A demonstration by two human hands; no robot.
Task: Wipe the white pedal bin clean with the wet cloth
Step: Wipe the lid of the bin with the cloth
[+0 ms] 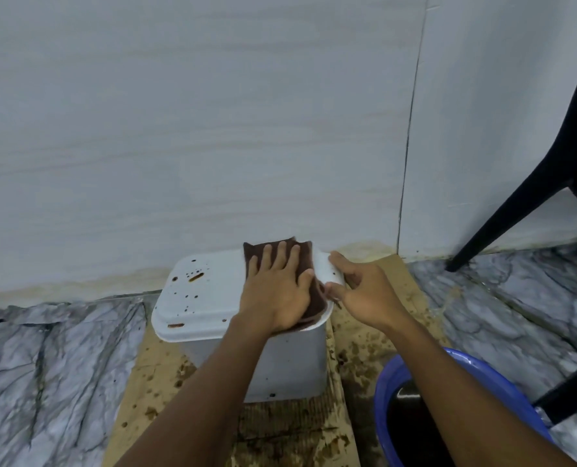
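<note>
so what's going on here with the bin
A person is wiping the lid of a white pedal bin with a brown cloth. The left hand presses the cloth flat on the right part of the lid, while the right hand holds the lid's right edge. Brown spots on the left part are not yet wiped. The bin stands on stained cardboard, with a blue bucket of dark water beside it.

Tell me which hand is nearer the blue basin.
Right. The right hand grips the white pedal bin by its lid's right edge, on the side toward the blue basin; the left hand presses the cloth flat on the lid, farther off.
</note>
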